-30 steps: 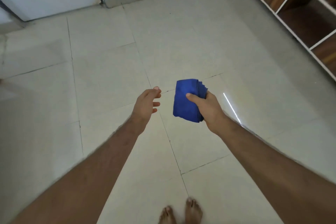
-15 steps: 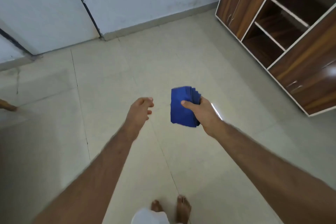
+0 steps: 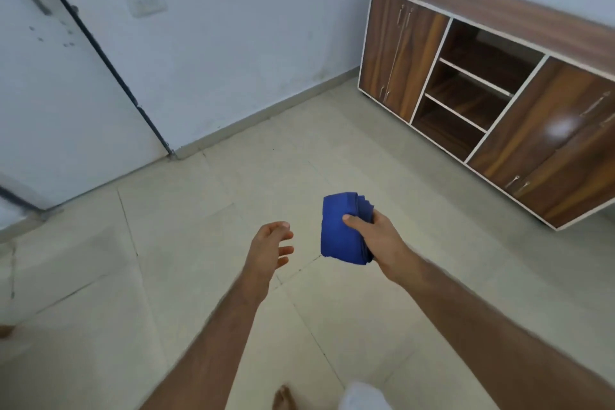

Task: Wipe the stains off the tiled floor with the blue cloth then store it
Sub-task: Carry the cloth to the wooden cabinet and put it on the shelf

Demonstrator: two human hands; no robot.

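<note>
View lifted off the tiled floor (image 3: 199,243) since a second ago; cabinet (image 3: 499,103) now in full at 2 o'clock. Folded blue cloth (image 3: 339,233) gripped in right hand (image 3: 372,236), left hand (image 3: 269,246) loose, empty. Probably wiping over, storing next

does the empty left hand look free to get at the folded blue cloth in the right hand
Probably yes. The left hand hangs open and holds nothing, beside the folded blue cloth that the right hand grips. Only bare tiled floor shows in the gap between them, so nothing blocks the way.
</note>
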